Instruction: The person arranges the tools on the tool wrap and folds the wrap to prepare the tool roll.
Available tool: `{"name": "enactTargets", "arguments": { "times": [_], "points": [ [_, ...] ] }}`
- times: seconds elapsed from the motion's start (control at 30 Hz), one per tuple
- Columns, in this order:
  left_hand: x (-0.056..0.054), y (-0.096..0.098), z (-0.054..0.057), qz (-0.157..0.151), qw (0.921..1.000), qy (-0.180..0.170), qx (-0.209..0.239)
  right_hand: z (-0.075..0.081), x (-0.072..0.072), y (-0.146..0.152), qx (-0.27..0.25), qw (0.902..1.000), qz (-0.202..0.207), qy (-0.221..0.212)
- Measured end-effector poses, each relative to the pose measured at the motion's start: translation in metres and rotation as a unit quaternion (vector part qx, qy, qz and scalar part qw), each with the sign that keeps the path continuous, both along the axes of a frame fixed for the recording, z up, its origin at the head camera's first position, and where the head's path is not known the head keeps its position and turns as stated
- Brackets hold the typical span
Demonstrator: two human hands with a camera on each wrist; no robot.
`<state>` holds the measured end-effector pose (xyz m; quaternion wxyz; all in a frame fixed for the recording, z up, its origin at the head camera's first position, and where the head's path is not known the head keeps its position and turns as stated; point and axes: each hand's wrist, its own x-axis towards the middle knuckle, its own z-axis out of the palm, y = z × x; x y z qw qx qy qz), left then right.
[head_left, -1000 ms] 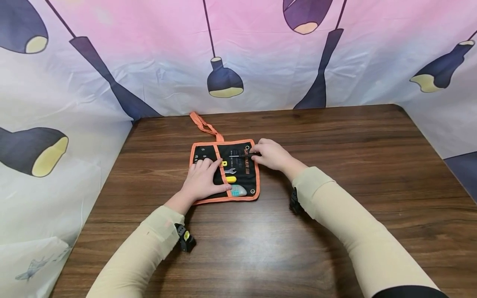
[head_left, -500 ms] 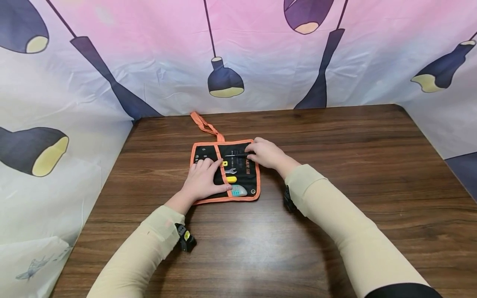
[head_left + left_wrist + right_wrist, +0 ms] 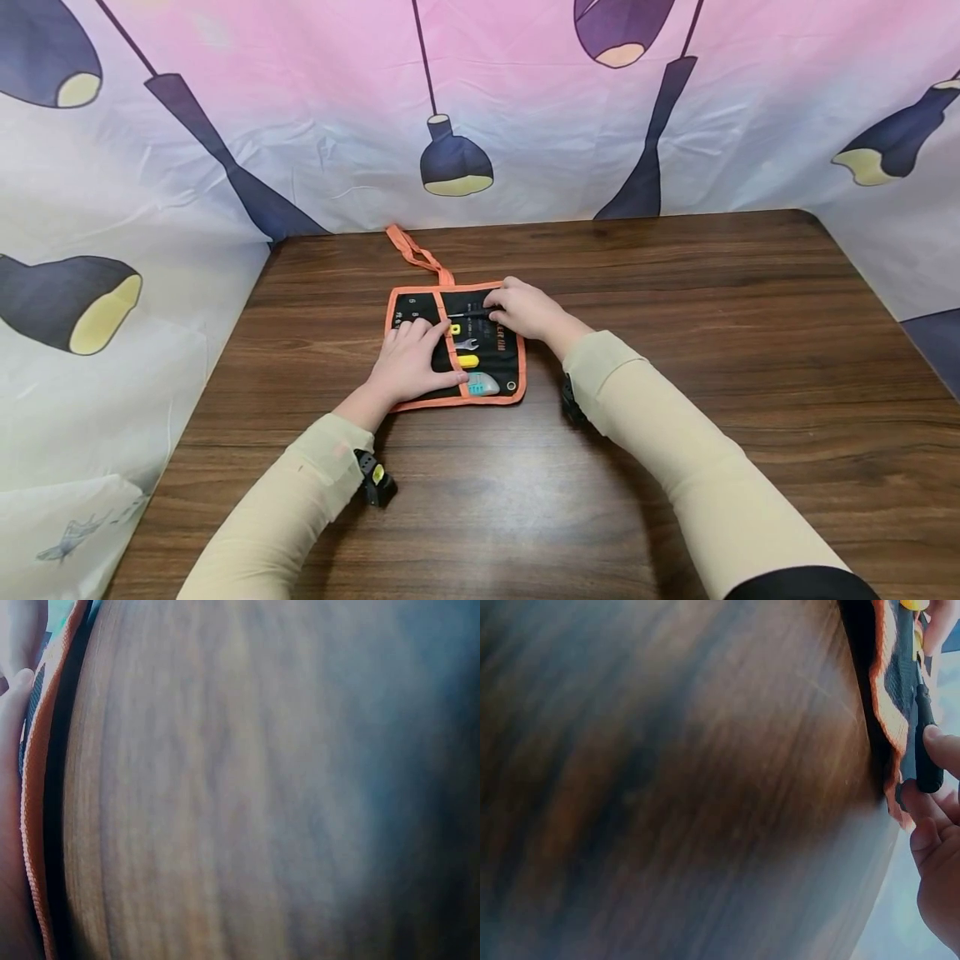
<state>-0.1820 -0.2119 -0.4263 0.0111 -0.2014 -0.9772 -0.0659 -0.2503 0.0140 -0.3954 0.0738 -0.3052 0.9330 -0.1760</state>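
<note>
A black tool pouch (image 3: 501, 362) with orange trim lies unfolded on the table. My right hand (image 3: 531, 310) pinches a screwdriver by its black handle (image 3: 926, 742) over the pouch's right part. Its thin shaft points left, and the tip meets the orange pocket band near my left fingers; how deep it sits is hard to tell. My left hand (image 3: 405, 360) rests spread on the pouch, thumb and forefinger along that band. From the pockets stick out a small yellow end (image 3: 454, 330), an open-end wrench (image 3: 468, 344), a yellow handle (image 3: 468, 361) and a grey-and-teal tool (image 3: 482, 384).
An orange strap (image 3: 417, 252) trails from the pouch's far edge toward the back of the dark wooden table (image 3: 480, 500). Behind the table hangs a cloth (image 3: 337, 158) printed with lamps. Each wrist carries a small black camera (image 3: 377, 479).
My right hand has slid left over the pouch, carrying the screwdriver so that its tip now reaches the orange band. The left hand stays in place on the pouch.
</note>
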Motion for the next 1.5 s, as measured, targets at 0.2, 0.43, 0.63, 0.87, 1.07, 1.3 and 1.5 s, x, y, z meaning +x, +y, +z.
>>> {"name": "enactTargets", "arguments": {
  "times": [0.2,0.43,0.63,0.87,1.07,1.3,1.5],
  "points": [
    [0.0,0.0,0.0,-0.001,1.0,0.0,0.0,-0.003,-0.001,-0.006,0.002,1.0,0.0,-0.004],
    [-0.001,-0.001,0.0,-0.003,1.0,-0.001,0.001,-0.005,-0.004,-0.014,0.012,0.9999,0.003,-0.002],
    [-0.001,0.0,0.001,-0.008,0.9999,0.001,0.007,-0.004,-0.003,-0.019,0.01,0.9999,0.001,0.014],
    [-0.001,-0.001,0.001,-0.01,0.9999,-0.002,0.008,-0.006,-0.003,-0.024,0.008,0.9999,-0.002,0.009],
    [-0.001,-0.002,0.0,-0.008,0.9999,0.0,0.01,-0.01,-0.004,-0.028,-0.002,1.0,0.0,0.008],
    [0.0,-0.003,-0.001,-0.007,0.9999,-0.001,0.011,-0.011,-0.003,-0.034,-0.005,1.0,-0.004,0.005],
    [-0.001,-0.003,-0.001,-0.008,0.9999,0.001,0.009,-0.011,-0.004,-0.033,-0.004,0.9999,-0.011,-0.003]
  ]
}}
